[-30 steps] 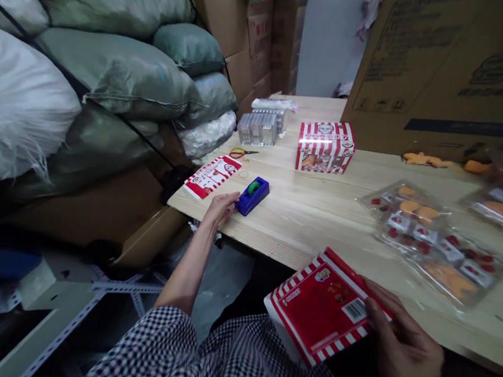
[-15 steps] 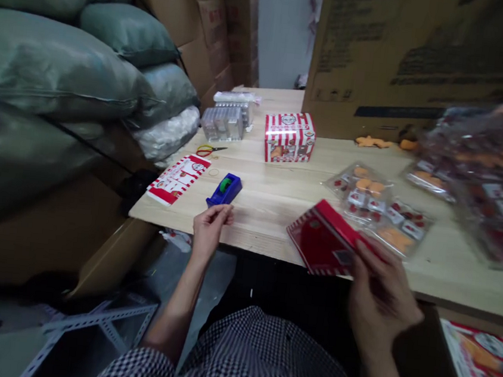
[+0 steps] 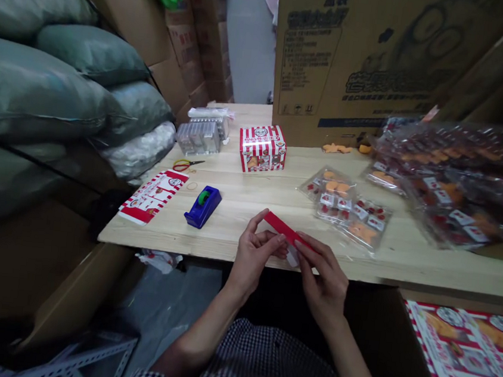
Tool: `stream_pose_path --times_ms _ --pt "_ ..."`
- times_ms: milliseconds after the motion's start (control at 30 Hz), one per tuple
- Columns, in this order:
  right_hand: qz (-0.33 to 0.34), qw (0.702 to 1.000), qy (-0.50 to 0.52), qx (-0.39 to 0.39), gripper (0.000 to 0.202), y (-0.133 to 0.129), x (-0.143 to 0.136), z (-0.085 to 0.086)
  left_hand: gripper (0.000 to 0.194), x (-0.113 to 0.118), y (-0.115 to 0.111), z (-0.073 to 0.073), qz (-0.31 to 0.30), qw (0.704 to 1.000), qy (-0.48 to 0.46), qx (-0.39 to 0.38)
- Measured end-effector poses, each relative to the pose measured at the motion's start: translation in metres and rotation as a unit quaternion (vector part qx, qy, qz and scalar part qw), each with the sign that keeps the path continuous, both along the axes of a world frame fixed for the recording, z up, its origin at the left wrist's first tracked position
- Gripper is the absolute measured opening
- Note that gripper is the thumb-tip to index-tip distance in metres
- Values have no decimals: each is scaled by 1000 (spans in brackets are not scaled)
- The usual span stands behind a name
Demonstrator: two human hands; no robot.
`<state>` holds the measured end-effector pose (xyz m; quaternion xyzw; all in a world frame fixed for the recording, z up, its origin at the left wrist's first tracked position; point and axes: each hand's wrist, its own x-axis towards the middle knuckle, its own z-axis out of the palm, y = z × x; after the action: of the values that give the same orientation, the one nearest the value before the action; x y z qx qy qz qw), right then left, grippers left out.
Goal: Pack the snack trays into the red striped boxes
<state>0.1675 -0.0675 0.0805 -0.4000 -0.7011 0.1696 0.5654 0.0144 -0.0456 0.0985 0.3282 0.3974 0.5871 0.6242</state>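
Over the table's front edge, my left hand (image 3: pixel 259 250) and my right hand (image 3: pixel 321 272) both grip a flat red packet (image 3: pixel 284 228), seen nearly edge-on. The left fingers are closed on its left end and the right fingers on its right end. To the left of my hands lies a blue tape dispenser (image 3: pixel 203 207) with a green roll. Farther back stands a red-and-white striped box (image 3: pixel 262 149). Clear packs of orange and red pieces (image 3: pixel 347 207) lie to the right of my hands.
Scissors (image 3: pixel 186 164) and striped printed sheets (image 3: pixel 153 196) lie at the table's left. Clear plastic cases (image 3: pixel 200 137) stand behind them. A large carton (image 3: pixel 337 59) rises at the back. Bagged packs (image 3: pixel 459 174) are heaped right; printed sheets (image 3: pixel 467 355) lie below the front edge.
My left hand has moved right, from beside the tape dispenser to the packet. My right hand has brought the packet left and turned it nearly edge-on. The view has shifted.
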Motion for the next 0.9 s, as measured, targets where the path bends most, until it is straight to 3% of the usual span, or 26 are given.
stream_pose_path --times_ms 233,400,567,667,733,800,900 --pt "96 982 -152 -59 54 15 15 19 72 5 4 -10 -6 1000 0 2" --pt "107 982 -145 -65 54 21 19 20 72 8 11 -14 -4 1000 21 -3" --pt "83 990 -90 -74 48 15 23 35 70 4 16 -11 51 984 165 32" --pt "66 993 -52 -88 44 8 25 45 58 -4 18 -13 106 951 280 80" --pt "69 992 -25 -99 40 4 26 47 61 -9 19 -13 138 928 329 105" --pt "72 990 -4 -120 35 4 27 45 61 -14 17 -12 102 934 321 115" --pt "86 983 1 -164 33 8 30 39 34 -16 12 -8 -59 970 222 84"
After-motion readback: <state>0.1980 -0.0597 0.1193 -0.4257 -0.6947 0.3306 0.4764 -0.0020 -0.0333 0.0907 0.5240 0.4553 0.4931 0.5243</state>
